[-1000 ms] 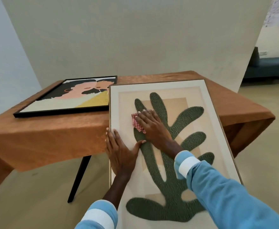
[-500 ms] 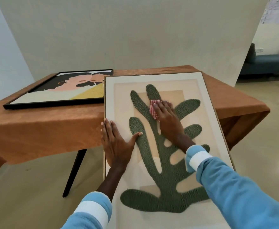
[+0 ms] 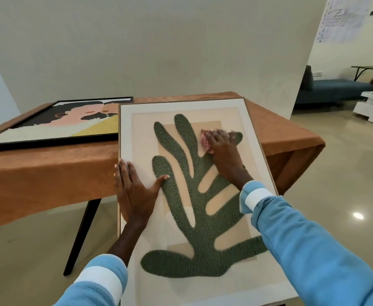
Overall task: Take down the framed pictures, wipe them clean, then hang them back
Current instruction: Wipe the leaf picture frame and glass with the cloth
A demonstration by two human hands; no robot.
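Leaf picture (image 3: 203,217) mid-wipe, only its far end borne by the table (image 3: 48,173)

Its near end hangs out tilted toward the person; the left hand (image 3: 132,191) lies open and flat on its left border, steadying it; the right hand (image 3: 222,149), fingers flat though blurred, presses a checked cloth (image 3: 205,140) at its upper right; a hard outward stroke or a lifted left palm could probably slide it off the edge; the black-framed picture (image 3: 59,124) just left of it risks a knock.
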